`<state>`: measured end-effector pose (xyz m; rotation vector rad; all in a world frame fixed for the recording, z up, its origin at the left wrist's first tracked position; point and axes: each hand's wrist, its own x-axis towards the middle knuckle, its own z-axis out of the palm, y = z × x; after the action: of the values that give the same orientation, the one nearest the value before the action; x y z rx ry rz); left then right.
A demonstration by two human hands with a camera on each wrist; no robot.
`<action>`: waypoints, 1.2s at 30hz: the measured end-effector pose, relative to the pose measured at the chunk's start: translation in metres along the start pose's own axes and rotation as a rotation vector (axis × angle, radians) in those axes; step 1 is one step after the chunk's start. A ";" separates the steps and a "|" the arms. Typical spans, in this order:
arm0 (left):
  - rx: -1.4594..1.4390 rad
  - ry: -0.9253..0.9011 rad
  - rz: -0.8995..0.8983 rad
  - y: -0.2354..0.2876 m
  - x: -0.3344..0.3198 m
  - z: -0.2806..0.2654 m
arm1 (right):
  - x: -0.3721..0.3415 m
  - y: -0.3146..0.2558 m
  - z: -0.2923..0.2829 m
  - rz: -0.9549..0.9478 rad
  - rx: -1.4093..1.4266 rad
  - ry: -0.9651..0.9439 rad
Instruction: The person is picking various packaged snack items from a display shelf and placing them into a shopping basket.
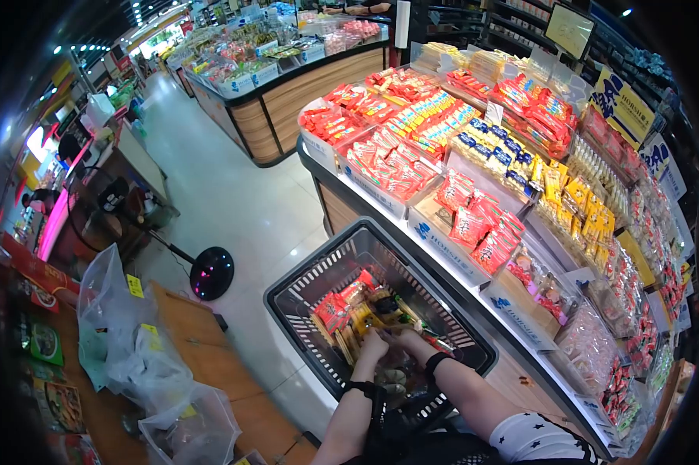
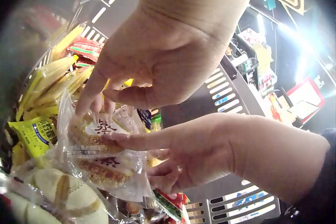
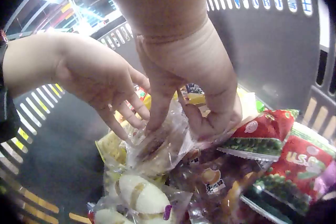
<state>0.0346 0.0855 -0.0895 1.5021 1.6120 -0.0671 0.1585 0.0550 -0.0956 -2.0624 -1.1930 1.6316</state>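
Observation:
In the head view a dark grey shopping basket (image 1: 303,279) holds packaged snacks, with both hands low inside it. A clear plastic packet of browned pastries (image 2: 97,174), printed with dark characters, lies between the hands. My right hand (image 3: 197,77) pinches this packet, its thumb along one side and its fingers curled at the other. My left hand (image 2: 149,69) reaches down from above, extended fingertips touching the packet's top edge. Beside the packet are a yellow lemon-labelled packet (image 2: 35,137) and a clear bag of pale round buns (image 3: 142,195). Red-and-green snack bags (image 3: 299,155) lie on the other side.
A tiered display (image 1: 434,232) of bagged snacks runs along the basket's right side. To the left stands a wooden counter (image 1: 210,341) with clear plastic bags (image 1: 144,349). A fan with a round black base (image 1: 211,273) stands on the pale tiled floor (image 1: 202,178).

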 end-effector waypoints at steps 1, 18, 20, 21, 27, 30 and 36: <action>-0.060 -0.031 0.012 -0.005 0.005 0.002 | 0.000 0.001 0.000 0.005 -0.019 -0.017; -0.290 0.371 0.331 0.035 -0.107 -0.074 | -0.124 -0.095 -0.095 -0.402 -0.401 0.108; -0.494 0.317 0.423 0.067 -0.149 -0.080 | -0.166 -0.085 -0.122 -0.565 -0.326 0.206; -0.571 0.305 0.492 0.083 -0.173 -0.079 | -0.193 -0.084 -0.138 -0.575 -0.253 0.166; -0.546 -0.022 0.595 0.188 -0.237 0.010 | -0.252 0.047 -0.223 -0.701 0.253 0.058; -0.570 -0.446 0.426 0.250 -0.246 0.104 | -0.296 0.158 -0.271 -0.613 0.373 0.105; -0.243 -0.522 0.531 0.324 -0.258 0.214 | -0.370 0.265 -0.325 -0.455 0.439 0.353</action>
<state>0.3804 -0.1545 0.1110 1.5151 0.7552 0.0320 0.5535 -0.2881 0.1011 -1.5741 -0.9785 1.1329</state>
